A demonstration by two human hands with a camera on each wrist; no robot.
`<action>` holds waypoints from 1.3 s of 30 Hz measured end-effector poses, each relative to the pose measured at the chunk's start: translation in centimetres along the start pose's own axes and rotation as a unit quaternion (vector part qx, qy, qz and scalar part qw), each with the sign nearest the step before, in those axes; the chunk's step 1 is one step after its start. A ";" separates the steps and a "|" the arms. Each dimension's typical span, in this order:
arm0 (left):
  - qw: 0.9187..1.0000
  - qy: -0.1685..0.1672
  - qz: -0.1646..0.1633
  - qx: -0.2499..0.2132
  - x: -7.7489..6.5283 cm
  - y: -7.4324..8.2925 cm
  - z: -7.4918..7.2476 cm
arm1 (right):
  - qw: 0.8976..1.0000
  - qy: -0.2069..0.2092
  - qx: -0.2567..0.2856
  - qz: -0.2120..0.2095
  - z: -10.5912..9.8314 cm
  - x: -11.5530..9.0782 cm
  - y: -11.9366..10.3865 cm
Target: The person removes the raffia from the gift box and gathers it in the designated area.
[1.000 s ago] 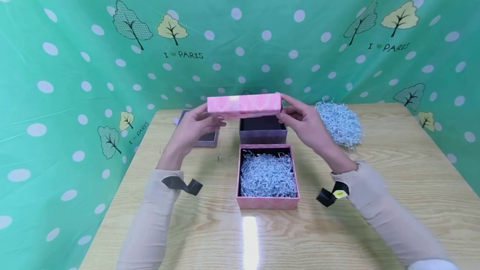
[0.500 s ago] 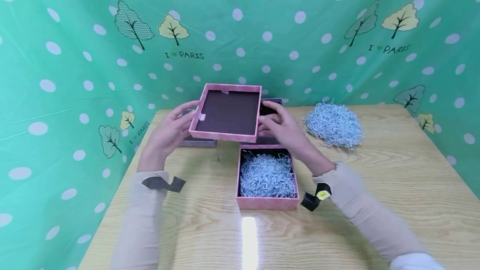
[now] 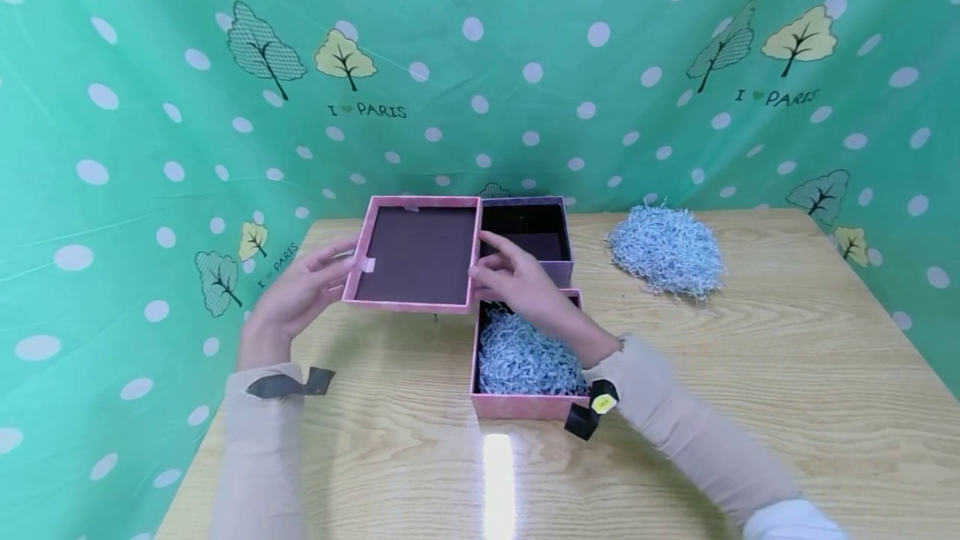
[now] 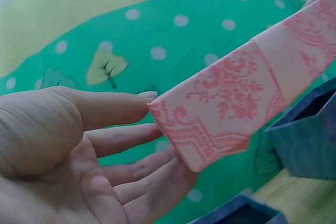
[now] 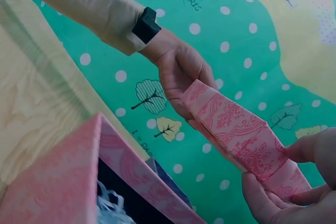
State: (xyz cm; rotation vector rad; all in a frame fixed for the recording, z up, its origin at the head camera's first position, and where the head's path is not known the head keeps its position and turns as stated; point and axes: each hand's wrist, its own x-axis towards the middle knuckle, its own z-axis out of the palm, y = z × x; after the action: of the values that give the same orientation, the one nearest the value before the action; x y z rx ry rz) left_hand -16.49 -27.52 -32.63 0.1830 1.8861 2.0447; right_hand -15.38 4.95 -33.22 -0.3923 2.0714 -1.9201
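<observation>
Both hands hold a pink patterned box lid (image 3: 420,257) above the table, its dark inside tipped up toward the head camera. My left hand (image 3: 296,294) holds its left edge, thumb above and fingers beneath in the left wrist view. At the right edge, my right hand (image 3: 525,290) pinches the lid's side between thumb and fingers. Below that arm stands the pink box (image 3: 525,407), filled with blue shredded paper (image 3: 525,361) and partly covered by the right hand and wrist. Directly behind it is a purple box (image 3: 558,272), dark inside.
A loose pile of blue shredded paper (image 3: 667,250) lies on the wooden table (image 3: 787,315) at the back right. The rim of a dark bluish box part (image 4: 239,214) shows low in the left wrist view. A green dotted curtain (image 3: 480,65) hangs behind the table.
Both hands have carried the pink lid left and lower. It has turned from side-on to showing its inside. The purple lid at the back left is now hidden behind it.
</observation>
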 end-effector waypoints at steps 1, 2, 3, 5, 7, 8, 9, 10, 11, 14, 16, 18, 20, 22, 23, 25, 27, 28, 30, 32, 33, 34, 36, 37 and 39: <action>1.000 -0.004 0.002 -0.003 -0.2 -0.3 -0.3 | 1.000 -0.003 0.003 0.003 0.3 0.0 0.1; 1.000 -0.007 0.002 -0.007 -0.4 -0.5 -0.7 | 1.000 -0.007 0.006 0.004 0.7 0.0 0.1; 1.000 -0.011 0.004 -0.011 -0.6 -0.8 -1.0 | 1.000 -0.009 0.008 0.008 1.0 0.1 0.2; 1.000 -0.017 0.008 -0.022 -0.9 -1.2 -1.6 | 1.000 -0.010 0.008 0.014 1.7 0.1 0.2; 0.999 -0.023 0.014 -0.023 -1.1 -1.6 -2.1 | 1.000 -0.011 0.007 0.018 2.3 0.1 0.3; 0.999 -0.027 0.015 -0.026 -1.2 -1.8 -2.3 | 1.000 -0.012 0.007 0.019 2.7 0.1 0.3; 0.999 -0.031 0.015 -0.029 -1.3 -1.9 -2.6 | 1.000 -0.012 0.006 0.022 3.0 0.1 0.4; 0.999 -0.032 0.015 -0.031 -1.4 -2.1 -2.8 | 1.000 -0.013 0.006 0.024 3.3 0.1 0.4; 0.999 -0.034 0.016 -0.030 -1.6 -2.2 -3.0 | 1.000 -0.015 0.006 0.026 3.7 0.0 0.5; 0.999 -0.039 0.015 -0.032 -2.1 -2.6 -3.6 | 0.999 -0.016 0.004 0.035 4.7 0.0 0.7; 0.999 -0.037 0.014 -0.029 -2.5 -2.8 -4.0 | 0.999 -0.014 0.002 0.038 5.3 -0.1 0.8; 0.999 -0.041 0.012 -0.019 -2.8 -3.0 -4.4 | 0.999 -0.010 0.000 0.041 6.0 -0.2 0.8; 0.999 -0.045 0.011 -0.003 -3.1 -3.1 -5.0 | 0.999 -0.004 -0.001 0.042 6.8 -0.3 0.9; 0.999 -0.050 0.010 0.011 -3.3 -3.3 -5.5 | 0.999 0.000 0.000 0.037 7.5 -0.4 1.0; 0.998 -0.056 0.012 0.020 -3.4 -3.4 -5.7 | 0.999 0.002 -0.002 0.035 7.8 -0.5 1.1; 0.998 -0.059 0.015 0.029 -3.7 -3.7 -6.3 | 1.000 0.006 -0.005 0.028 8.5 -0.6 1.2; 0.997 -0.064 0.016 0.033 -4.0 -4.0 -6.7 | 1.000 0.007 -0.005 0.019 9.2 -0.6 1.4; 0.997 -0.067 0.014 0.033 -4.1 -4.1 -6.9 | 1.000 0.008 -0.006 0.018 9.5 -0.7 1.5; 0.997 -0.071 0.009 0.030 -4.4 -4.5 -7.3 | 1.000 0.010 -0.004 0.022 10.0 -0.9 1.8; 0.997 -0.078 0.003 0.027 -4.6 -4.8 -7.7 | 1.000 0.012 -0.002 0.029 10.6 -1.0 2.1; 0.996 -0.080 0.001 0.027 -4.7 -5.0 -7.9 | 0.999 0.012 -0.002 0.033 10.9 -1.1 2.2; 0.996 -0.081 -0.001 0.026 -4.8 -5.2 -8.1 | 0.999 0.013 -0.001 0.036 11.2 -1.2 2.4; 0.996 -0.085 -0.006 0.026 -5.0 -5.6 -8.4 | 0.999 0.014 -0.003 0.037 11.8 -1.4 2.7; 0.996 -0.085 -0.010 0.025 -5.1 -5.8 -8.5 | 0.999 0.015 -0.005 0.036 12.0 -1.4 2.9; 0.996 -0.088 -0.014 0.024 -5.4 -6.1 -8.8 | 0.999 0.019 -0.008 0.035 12.5 -1.5 3.2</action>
State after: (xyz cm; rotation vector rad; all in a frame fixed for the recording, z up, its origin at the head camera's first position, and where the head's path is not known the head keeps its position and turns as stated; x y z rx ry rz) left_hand -13.32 -37.32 -38.79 0.3352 1.8212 1.8991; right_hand -9.09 -5.73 -37.24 -0.2840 2.0963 -1.8857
